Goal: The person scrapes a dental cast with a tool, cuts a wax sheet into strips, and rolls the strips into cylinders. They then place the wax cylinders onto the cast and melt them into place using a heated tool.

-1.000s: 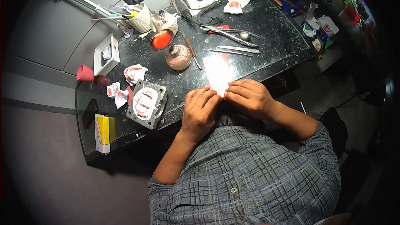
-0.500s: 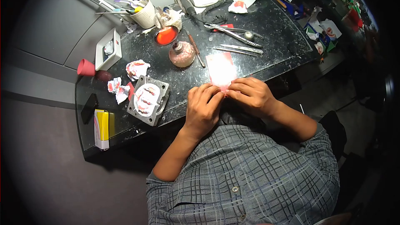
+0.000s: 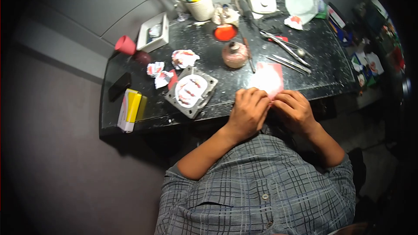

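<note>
A pink sheet [image 3: 275, 75], washed out by glare on its left part, lies at the front edge of the black table. My left hand [image 3: 249, 109] is closed at the sheet's near edge, fingers bent and pressed together. Beside it my right hand [image 3: 295, 109] is closed too, its fingertips nearly touching the left ones. A small pinkish bit shows between the fingertips; what exactly each hand pinches is hidden. Left of my hands, a metal flask [image 3: 191, 92] holds white plaster with reddish arches. Beyond the sheet stands a glass burner [image 3: 235, 55].
Pliers [image 3: 285, 48], tweezers [image 3: 291, 64] and a brown-handled tool [image 3: 248, 55] lie past the sheet. Crumpled papers [image 3: 184, 58], a white tray [image 3: 153, 32], a red cup [image 3: 125, 45] and a yellow box [image 3: 132, 111] are on the left. The table [image 3: 226, 109] ends before my body.
The camera view has shifted, so the table and my hands appear further right. Both hands remain together at the sheet's near edge.
</note>
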Tool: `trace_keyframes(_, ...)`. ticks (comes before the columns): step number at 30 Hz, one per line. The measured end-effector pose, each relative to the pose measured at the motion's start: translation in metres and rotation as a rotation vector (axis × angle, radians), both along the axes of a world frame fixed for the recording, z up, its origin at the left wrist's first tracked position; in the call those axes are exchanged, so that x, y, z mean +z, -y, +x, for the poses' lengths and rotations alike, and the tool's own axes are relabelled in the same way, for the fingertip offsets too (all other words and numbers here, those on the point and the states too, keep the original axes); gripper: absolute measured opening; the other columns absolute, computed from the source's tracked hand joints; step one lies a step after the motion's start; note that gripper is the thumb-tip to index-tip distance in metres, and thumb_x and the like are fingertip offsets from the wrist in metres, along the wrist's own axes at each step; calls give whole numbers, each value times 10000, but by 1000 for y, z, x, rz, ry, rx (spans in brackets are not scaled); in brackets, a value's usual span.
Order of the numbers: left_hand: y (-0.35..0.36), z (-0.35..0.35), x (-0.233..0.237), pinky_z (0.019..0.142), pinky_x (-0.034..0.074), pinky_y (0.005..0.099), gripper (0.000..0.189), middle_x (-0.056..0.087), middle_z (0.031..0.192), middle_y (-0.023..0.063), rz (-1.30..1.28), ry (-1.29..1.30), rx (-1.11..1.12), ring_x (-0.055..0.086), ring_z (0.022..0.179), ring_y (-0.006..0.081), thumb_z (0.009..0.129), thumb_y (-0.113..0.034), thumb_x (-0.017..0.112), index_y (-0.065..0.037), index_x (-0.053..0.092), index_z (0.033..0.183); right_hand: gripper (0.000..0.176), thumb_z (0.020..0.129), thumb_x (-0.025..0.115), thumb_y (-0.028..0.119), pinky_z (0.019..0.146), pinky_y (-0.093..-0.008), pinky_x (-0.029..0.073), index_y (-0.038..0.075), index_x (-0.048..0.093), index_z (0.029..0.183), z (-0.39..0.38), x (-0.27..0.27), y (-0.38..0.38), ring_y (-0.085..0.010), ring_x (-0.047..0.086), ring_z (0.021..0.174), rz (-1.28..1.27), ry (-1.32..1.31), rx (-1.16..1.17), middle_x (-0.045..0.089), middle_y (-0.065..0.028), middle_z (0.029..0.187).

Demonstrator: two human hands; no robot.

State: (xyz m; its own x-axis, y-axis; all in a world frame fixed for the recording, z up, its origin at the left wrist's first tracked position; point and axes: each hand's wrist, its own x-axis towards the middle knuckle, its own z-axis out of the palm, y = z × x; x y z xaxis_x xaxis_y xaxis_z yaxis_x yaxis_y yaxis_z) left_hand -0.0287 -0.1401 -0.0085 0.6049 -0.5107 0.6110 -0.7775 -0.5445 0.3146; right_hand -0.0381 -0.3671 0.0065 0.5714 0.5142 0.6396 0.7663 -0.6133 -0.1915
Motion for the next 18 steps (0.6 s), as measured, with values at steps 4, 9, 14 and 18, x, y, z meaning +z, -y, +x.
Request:
trace_keyframes(4,-1,2,-1,1050,408,502,238,665,1247,88,36,23,-5,618,1229,319,939,-129,779,-78,697,1157,197,870,813,61,874,-426,602,23,714,1036,2,3,1,-313,746,1019,73,-35,38,742,-110,1075)
trace_keyframes(9,3,1,0,1048,399,497,250,647,1245,87,44,35,8,612,1200,314,924,-149,790,-84,703,1149,183,885,819,59,886,-418,611,9,704,1018,6,5,7,-315,750,1013,53,-33,72,738,-119,1074)
trace_keyframes(14,4,1,-1,1044,396,494,248,651,1242,95,31,17,14,605,1212,314,920,-169,792,-89,709,1140,167,885,813,44,861,-416,619,9,706,1009,5,7,6,-318,758,983,35,-10,85,739,-124,1088)
trace_keyframes(18,5,1,-2,1043,391,495,246,653,1237,94,34,34,19,605,1204,313,916,-168,793,-91,710,1134,182,876,822,48,852,-418,622,9,708,1013,6,5,11,-317,760,979,63,-6,95,743,-124,1097)
